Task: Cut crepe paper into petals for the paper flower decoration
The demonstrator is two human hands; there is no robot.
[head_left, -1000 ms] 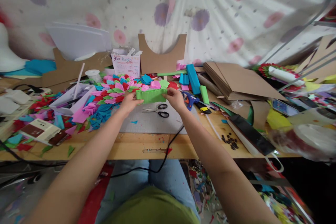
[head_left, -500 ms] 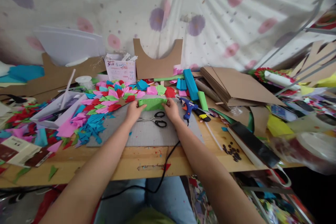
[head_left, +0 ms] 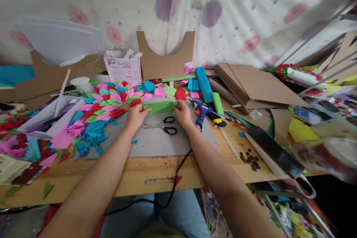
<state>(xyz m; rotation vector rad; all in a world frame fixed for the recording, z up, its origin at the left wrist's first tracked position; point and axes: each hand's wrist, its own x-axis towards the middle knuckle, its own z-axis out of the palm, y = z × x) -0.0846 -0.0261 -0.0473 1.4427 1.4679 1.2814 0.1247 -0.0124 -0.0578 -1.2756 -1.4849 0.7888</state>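
Observation:
A folded strip of green crepe paper point(head_left: 159, 106) lies at the far edge of a grey cutting mat point(head_left: 156, 139). My left hand point(head_left: 136, 115) pinches its left end, fingers closed on the paper. My right hand point(head_left: 182, 113) grips its right end the same way. Black-handled scissors point(head_left: 165, 125) lie on the mat just below the strip, between my wrists. Behind the strip is a fan of pink, red, green and blue paper petals point(head_left: 114, 102).
A blue glue gun point(head_left: 200, 111) lies right of my right hand, its black cord point(head_left: 178, 165) running off the table's front edge. Cardboard sheets point(head_left: 251, 87) are stacked at the right. Paper scraps point(head_left: 86, 137) and a white tray point(head_left: 47, 117) crowd the left. Dark beads point(head_left: 249, 160) sit near the front right.
Both hands have lowered the green strip from the air onto the far edge of the mat and press it there. The camera has tilted slightly.

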